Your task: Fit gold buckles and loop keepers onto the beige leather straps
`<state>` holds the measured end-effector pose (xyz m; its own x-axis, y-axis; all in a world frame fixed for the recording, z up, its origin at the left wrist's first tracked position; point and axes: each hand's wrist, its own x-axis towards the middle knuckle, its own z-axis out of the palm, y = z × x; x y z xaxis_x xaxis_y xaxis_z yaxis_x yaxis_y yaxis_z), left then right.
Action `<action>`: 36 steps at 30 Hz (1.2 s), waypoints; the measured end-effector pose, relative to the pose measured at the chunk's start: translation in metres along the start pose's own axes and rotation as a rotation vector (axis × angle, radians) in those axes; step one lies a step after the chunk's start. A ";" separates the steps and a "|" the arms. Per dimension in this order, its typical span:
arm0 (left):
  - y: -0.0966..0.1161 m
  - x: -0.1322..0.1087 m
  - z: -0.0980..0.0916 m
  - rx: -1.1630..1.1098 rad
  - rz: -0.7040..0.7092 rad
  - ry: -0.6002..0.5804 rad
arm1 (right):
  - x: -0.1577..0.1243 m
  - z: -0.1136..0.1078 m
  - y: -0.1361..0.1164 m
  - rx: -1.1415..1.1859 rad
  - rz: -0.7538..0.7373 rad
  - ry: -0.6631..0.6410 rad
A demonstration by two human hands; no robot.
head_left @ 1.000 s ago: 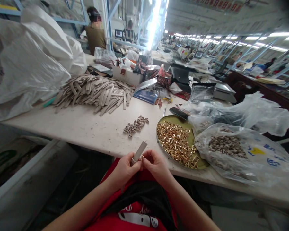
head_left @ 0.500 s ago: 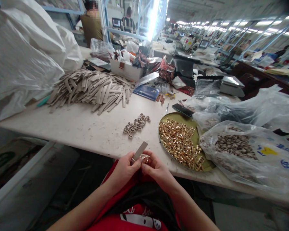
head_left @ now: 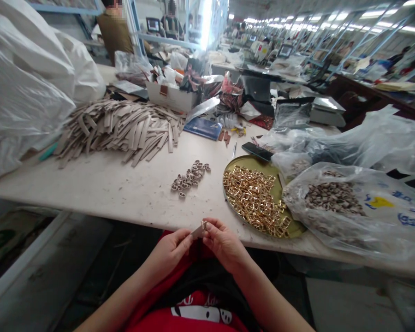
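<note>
Just off the table's front edge, my left hand (head_left: 174,251) pinches a short grey-beige strip (head_left: 198,232). The strip's far end meets my right hand (head_left: 221,240), whose thumb and fingers are closed around a small metal buckle (head_left: 204,224), mostly hidden by the fingertips. Beyond my hands, small beige loops (head_left: 190,177) lie loose on the table. To their right a round olive tray (head_left: 238,161) holds a heap of gold buckles (head_left: 256,198). A large pile of beige strips (head_left: 121,129) lies at the back left.
On the right of the table (head_left: 131,189), a clear plastic bag (head_left: 346,230) contains many beige loops. A phone (head_left: 257,151), a pen (head_left: 234,150) and a blue packet (head_left: 203,128) lie behind the tray. White sheeting (head_left: 27,69) rises at the left; people sit in the background.
The strip, which stuck up from my left hand, now lies lower and points into my right fingertips at the buckle. The whole view has shifted slightly.
</note>
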<state>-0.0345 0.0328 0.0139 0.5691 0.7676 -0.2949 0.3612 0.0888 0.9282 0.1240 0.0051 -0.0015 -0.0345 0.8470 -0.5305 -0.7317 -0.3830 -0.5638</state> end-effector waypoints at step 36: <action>-0.004 -0.012 0.011 -0.126 -0.049 0.012 | -0.026 -0.007 0.023 -0.981 -0.633 -0.040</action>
<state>-0.0346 0.0163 0.0112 0.5439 0.7677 -0.3388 0.2925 0.2050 0.9340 0.1126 -0.0284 -0.0054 0.1141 0.9930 0.0307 0.2137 0.0056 -0.9769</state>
